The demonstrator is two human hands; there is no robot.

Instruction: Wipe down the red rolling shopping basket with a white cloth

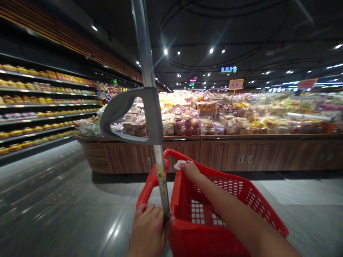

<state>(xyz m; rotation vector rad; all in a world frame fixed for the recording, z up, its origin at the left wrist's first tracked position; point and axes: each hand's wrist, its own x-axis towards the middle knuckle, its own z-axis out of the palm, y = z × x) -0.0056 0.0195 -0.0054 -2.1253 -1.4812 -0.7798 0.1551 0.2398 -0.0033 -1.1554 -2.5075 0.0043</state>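
A red plastic shopping basket (235, 240) with slotted sides stands tilted in front of me; its inside shows bare grid floor where my arm does not cover it. From its near left side rises a metal pole (162, 182) topped by a grey loop handle (154, 114). My left hand (148, 226) is closed around the pole's lower end, beside the basket rim; its palm side is hidden. My right hand (191, 171) reaches across the basket and pinches a white cloth or tissue (180, 165) against the rim. The red carry handle (151, 180) lies left of the pole.
A wood-panelled display counter (182, 153) heaped with packaged breads (184, 119) runs across ahead. Shelves of jars and packets (40, 103) line the left. Grey tiled floor (88, 217) surrounds the basket. Price signs (235, 84) stand above the goods.
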